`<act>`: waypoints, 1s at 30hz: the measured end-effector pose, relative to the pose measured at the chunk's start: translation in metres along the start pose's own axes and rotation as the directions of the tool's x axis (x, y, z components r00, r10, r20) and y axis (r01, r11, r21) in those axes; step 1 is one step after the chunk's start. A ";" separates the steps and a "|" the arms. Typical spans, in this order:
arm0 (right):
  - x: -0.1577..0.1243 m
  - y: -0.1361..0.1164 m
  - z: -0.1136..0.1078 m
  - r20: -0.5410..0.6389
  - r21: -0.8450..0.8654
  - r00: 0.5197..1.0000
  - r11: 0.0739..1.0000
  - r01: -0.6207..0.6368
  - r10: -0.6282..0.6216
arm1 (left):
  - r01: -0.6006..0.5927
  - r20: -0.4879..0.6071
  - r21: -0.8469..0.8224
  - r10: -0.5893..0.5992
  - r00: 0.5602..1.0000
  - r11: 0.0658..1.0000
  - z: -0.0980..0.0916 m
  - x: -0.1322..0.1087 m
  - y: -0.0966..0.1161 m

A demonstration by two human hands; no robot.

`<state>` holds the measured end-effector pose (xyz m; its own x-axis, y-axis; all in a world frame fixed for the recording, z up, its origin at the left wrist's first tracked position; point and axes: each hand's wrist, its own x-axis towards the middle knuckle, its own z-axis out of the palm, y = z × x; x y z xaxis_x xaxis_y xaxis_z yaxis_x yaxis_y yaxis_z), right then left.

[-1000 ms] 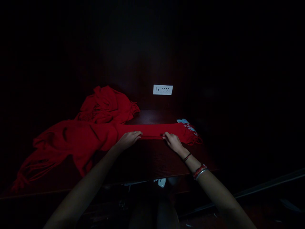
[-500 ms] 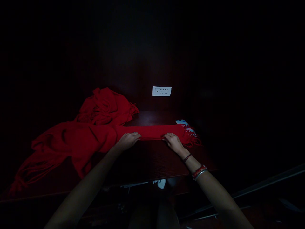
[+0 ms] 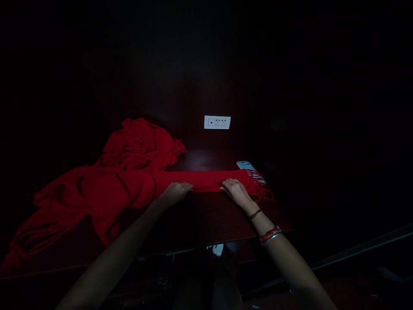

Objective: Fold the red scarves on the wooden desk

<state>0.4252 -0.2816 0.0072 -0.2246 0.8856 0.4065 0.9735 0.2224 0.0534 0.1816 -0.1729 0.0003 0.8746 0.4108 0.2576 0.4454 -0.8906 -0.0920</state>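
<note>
A long red scarf (image 3: 122, 185) with fringed ends lies across a dark wooden table (image 3: 219, 215). Its right part is folded into a narrow band. My left hand (image 3: 176, 192) pinches the near edge of that band with curled fingers. A short way to the right, my right hand (image 3: 235, 191) grips the same edge, close to the fringe (image 3: 263, 193). Bracelets circle my right wrist. The rest of the scarf is bunched up to the left and at the back.
A phone (image 3: 248, 167) lies on the table behind the fringe. A white wall socket (image 3: 217, 122) sits on the dark back panel. The table's front edge runs below my forearms. The surroundings are very dark.
Both hands have stayed on the band's near edge, shifting only slightly. The loose part of the scarf at the left has slid a little further left and down.
</note>
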 end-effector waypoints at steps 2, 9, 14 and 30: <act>-0.002 0.002 -0.001 -0.010 0.003 1.000 1.000 0.004 -0.004 | 0.014 -0.009 0.005 -0.014 1.000 1.000 -0.002 -0.001 -0.002; -0.003 0.004 -0.002 -0.043 0.003 0.998 0.999 -0.038 0.038 | -0.001 -0.053 0.012 0.001 0.999 1.000 -0.008 0.000 0.002; -0.004 0.005 -0.003 0.009 0.025 1.000 1.000 -0.011 0.011 | -0.067 -0.057 0.023 0.068 0.996 0.998 -0.007 0.001 0.008; 0.018 0.068 -0.112 0.103 -0.087 0.976 0.979 -0.183 0.192 | 0.066 -0.083 0.149 -0.054 0.995 0.987 -0.082 0.003 -0.031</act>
<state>0.4918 -0.2961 0.1207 -0.0369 0.9489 0.3135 0.9982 0.0199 0.0572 0.1545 -0.1599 0.0827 0.8305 0.4404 0.3410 0.5254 -0.8228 -0.2169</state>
